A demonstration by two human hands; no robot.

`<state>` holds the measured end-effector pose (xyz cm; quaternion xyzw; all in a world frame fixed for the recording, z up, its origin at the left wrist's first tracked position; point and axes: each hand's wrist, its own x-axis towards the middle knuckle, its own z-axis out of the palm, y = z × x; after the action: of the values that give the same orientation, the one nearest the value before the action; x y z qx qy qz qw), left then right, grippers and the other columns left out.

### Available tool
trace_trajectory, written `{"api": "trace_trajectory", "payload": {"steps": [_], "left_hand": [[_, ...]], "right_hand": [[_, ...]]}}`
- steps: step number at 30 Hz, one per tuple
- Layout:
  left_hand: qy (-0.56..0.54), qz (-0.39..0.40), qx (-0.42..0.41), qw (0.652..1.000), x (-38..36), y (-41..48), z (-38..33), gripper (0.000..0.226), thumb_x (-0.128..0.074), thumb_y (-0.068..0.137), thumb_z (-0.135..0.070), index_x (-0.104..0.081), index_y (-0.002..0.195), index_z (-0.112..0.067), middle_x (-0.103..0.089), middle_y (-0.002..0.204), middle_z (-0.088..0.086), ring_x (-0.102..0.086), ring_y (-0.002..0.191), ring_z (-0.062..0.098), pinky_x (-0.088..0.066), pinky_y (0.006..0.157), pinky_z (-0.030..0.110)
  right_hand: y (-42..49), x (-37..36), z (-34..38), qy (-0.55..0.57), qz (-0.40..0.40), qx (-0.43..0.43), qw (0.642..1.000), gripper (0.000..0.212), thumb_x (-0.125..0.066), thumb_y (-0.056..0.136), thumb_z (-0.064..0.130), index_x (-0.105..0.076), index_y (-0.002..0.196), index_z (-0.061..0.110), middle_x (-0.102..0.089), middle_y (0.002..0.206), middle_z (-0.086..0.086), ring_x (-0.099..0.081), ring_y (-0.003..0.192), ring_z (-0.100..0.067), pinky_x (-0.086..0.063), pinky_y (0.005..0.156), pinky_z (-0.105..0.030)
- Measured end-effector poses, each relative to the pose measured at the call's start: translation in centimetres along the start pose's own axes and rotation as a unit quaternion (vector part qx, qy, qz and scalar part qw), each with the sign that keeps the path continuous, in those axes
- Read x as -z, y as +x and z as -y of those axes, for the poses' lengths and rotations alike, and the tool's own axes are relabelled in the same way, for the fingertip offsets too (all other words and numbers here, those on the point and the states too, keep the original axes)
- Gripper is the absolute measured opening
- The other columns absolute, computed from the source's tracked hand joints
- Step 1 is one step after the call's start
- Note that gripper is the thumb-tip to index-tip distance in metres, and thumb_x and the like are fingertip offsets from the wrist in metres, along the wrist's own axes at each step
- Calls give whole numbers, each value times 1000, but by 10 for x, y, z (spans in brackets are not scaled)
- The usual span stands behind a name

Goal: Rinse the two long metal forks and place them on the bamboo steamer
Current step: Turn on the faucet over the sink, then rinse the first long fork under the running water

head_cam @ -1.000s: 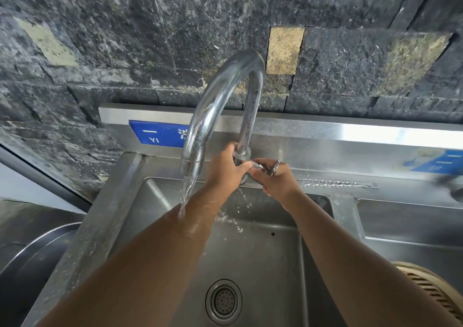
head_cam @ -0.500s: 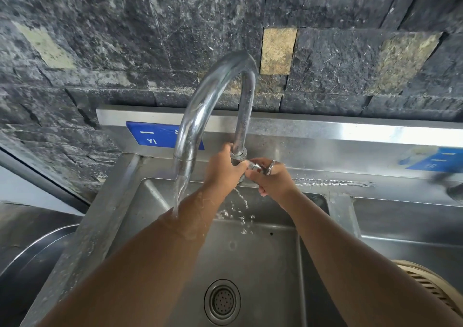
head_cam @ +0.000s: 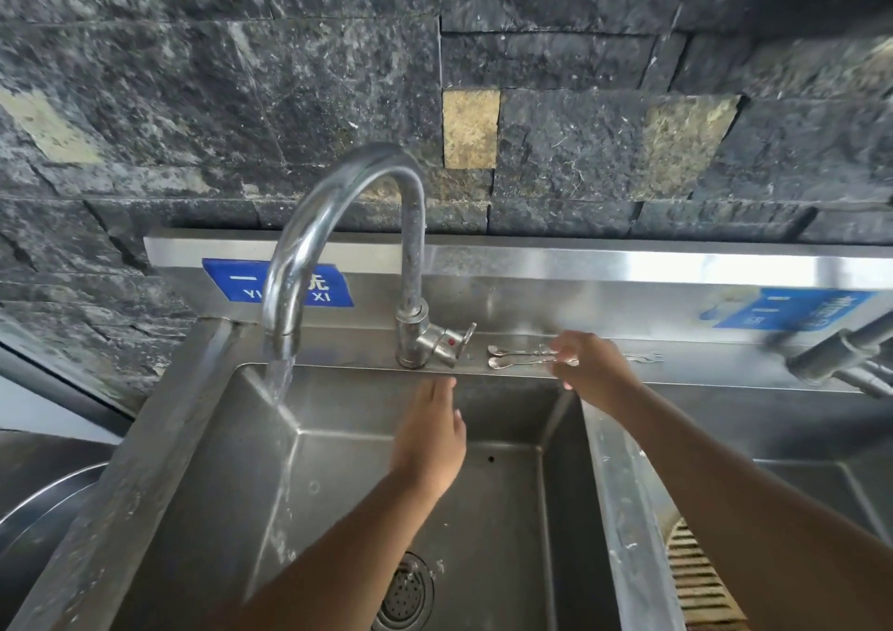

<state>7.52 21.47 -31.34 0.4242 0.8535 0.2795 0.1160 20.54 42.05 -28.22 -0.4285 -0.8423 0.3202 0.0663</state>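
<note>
- Both hands have come off the tap's base since the earlier frame: the left hand [head_cam: 429, 437] now hangs over the sink [head_cam: 483, 509] at mid-frame, flat and open, holding nothing.
- Right hand [head_cam: 592, 369] has gone to the right, onto the sink's back ledge [head_cam: 700, 364], fingers curled down over the two long metal forks [head_cam: 517, 357]; whether it grips them I cannot tell.
- Forks lie side by side on that ledge, just right of the tap handle [head_cam: 452, 340], their ends sticking out on both sides of the hand.
- Water [head_cam: 280, 389] runs from the tap [head_cam: 338, 224] into the sink's left part.
- Bamboo steamer [head_cam: 700, 582] shows at lower right, partly behind the right forearm.
</note>
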Motion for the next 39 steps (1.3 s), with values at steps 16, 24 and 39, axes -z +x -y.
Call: {"api": "trace_trajectory", "payload": {"steps": [16, 24, 39], "left_hand": [[226, 91, -21, 970, -57, 21, -5, 99, -60, 90, -27, 12, 156, -12, 22, 164, 5, 12, 152, 24, -15, 119, 55], [194, 127, -26, 972, -47, 27, -4, 99, -63, 86, -29, 7, 157, -15, 19, 164, 0, 8, 152, 20, -33, 109, 50], [-188, 102, 136, 968, 63, -60, 8, 43, -56, 94, -17, -54, 136, -7, -63, 132, 10, -59, 120, 22, -45, 102, 35]], "right_hand": [[29, 3, -19, -328, 45, 125, 936, 14, -54, 91, 10, -63, 100, 16, -67, 104, -9, -68, 89, -36, -46, 67, -33], [23, 3, -7, -443, 38, 178, 878, 30, -51, 90, 8, -65, 115, 19, -69, 104, -2, -72, 91, -31, -39, 62, -33], [-139, -58, 84, -174, 57, 25, 983, 16, -49, 89, 8, -57, 102, 14, -72, 100, -18, -68, 95, -43, -51, 76, -41]]}}
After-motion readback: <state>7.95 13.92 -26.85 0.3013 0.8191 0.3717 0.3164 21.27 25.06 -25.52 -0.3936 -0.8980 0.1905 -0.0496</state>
